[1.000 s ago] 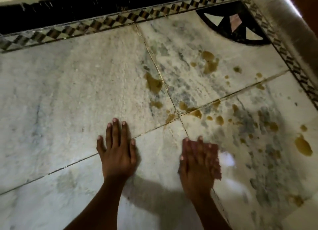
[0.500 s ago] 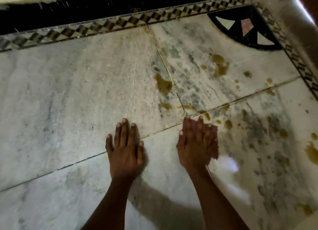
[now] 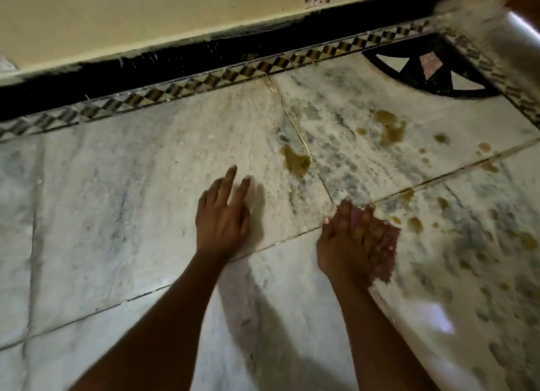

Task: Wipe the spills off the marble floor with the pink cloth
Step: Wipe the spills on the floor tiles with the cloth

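My right hand (image 3: 347,238) presses flat on the pink cloth (image 3: 385,253), which shows along the hand's right edge, at the crossing of the floor joints. My left hand (image 3: 222,218) rests on the white marble floor (image 3: 117,203) to the left, fingers spread, holding nothing. Brown spills lie beyond and right of the cloth: a large patch (image 3: 296,161) by the joint, another (image 3: 391,127) farther back, and several small drops (image 3: 415,224) close to the cloth.
A patterned tile border (image 3: 204,83) and a black skirting under a cream wall (image 3: 146,19) run along the far side. A black inlay motif (image 3: 423,69) fills the far right corner. A pale raised ledge (image 3: 514,48) bounds the right side.
My right hand has pushed the cloth forward to the joint crossing, over spots that lay there. My left hand has shifted forward and its fingers have lifted. The view has tilted up towards the wall.
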